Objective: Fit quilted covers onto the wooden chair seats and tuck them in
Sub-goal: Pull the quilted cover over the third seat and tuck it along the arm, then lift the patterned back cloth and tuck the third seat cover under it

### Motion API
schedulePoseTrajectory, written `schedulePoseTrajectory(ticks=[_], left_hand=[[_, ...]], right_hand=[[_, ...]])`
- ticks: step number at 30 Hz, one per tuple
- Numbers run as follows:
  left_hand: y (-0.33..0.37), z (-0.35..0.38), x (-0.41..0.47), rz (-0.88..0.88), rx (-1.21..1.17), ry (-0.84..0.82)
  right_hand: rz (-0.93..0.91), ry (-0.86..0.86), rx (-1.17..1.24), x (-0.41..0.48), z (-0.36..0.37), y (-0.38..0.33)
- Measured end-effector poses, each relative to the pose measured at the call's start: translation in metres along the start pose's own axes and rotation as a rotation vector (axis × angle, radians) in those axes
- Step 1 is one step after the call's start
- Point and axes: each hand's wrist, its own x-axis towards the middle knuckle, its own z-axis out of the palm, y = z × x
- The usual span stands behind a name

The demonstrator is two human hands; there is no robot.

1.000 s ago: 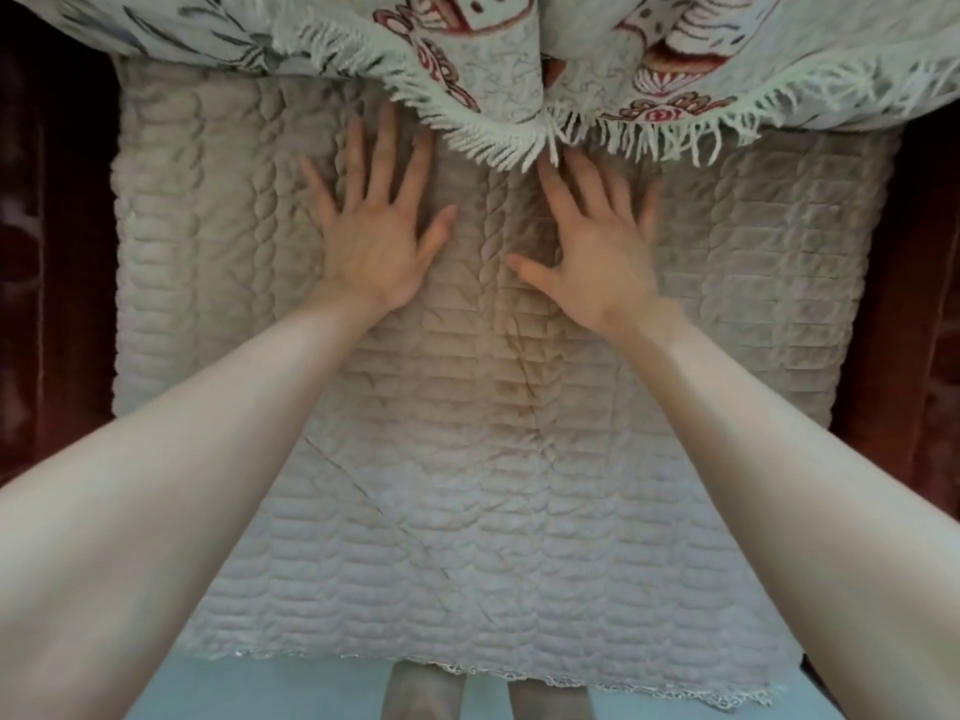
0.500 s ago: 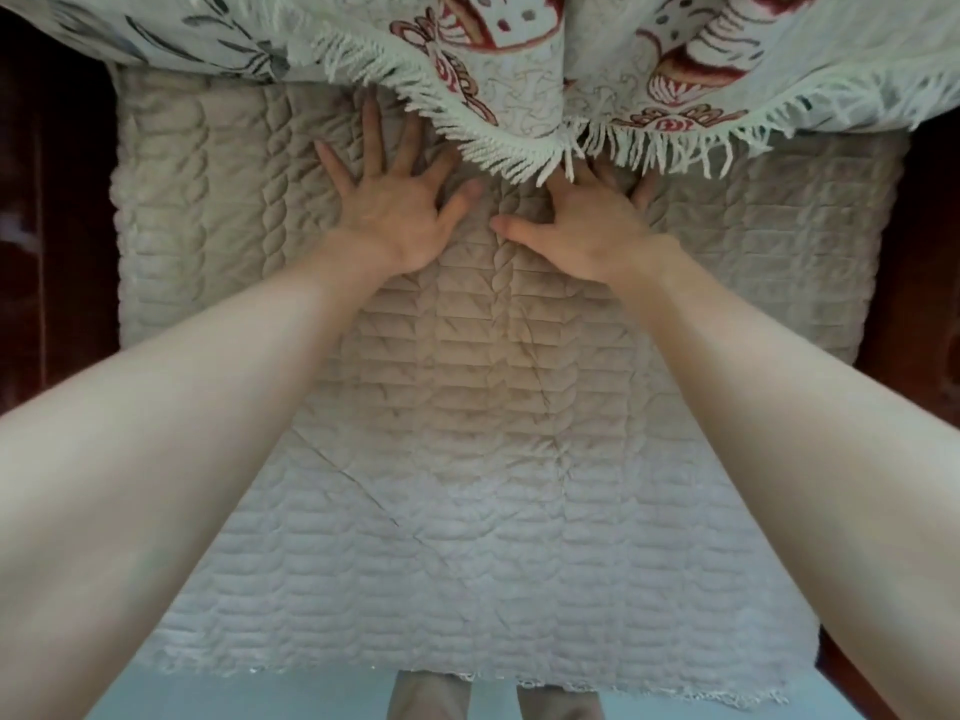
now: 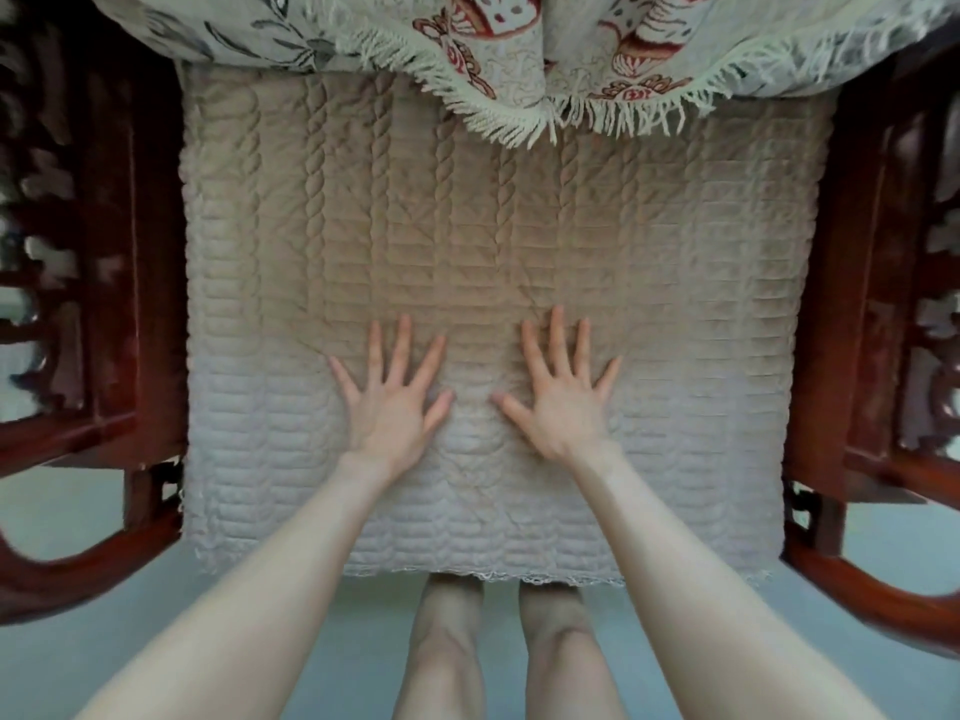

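The quilted cover (image 3: 483, 226) is spread across the seat of the chair (image 3: 831, 304), ribs run back-to-front, hem apparently overhanging the front edge. The left hand (image 3: 392, 407) and right hand (image 3: 558, 402) are laid flat near that edge, fingers splayed, nothing held.

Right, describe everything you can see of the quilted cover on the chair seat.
The quilted cover is beige, soft-looking padded cloth, stitched in horizontal ribs crossed by rope-like vertical cords. It lies flat over the seat between dark red wooden armrests, its thin-trimmed front edge nearest the person. The left hand and right hand rest on it side by side, palms down, fingers spread. A fringed patterned cloth overlaps its back edge.
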Motion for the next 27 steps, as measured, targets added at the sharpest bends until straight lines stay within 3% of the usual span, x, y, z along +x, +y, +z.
schedulePoseTrajectory(ticks=[6,10,15,20,27], left_hand=[[-0.014,0.022,-0.052,-0.128,0.016,-0.223],[-0.005,-0.010,-0.061,-0.149,-0.101,-0.293],[0.027,-0.095,-0.054,0.018,-0.391,-0.017],[0.066,-0.184,-0.058,0.114,-0.525,0.171],[0.113,-0.259,-0.052,0.194,-0.601,0.318]], right_hand=[[0.027,-0.147,-0.028,-0.045,0.033,0.015],[0.059,-0.146,0.153,-0.068,0.014,0.012],[0.035,0.213,0.422,-0.084,-0.062,0.009],[0.053,0.491,0.662,-0.104,-0.155,0.010],[0.050,0.658,0.848,-0.118,-0.253,0.013]])
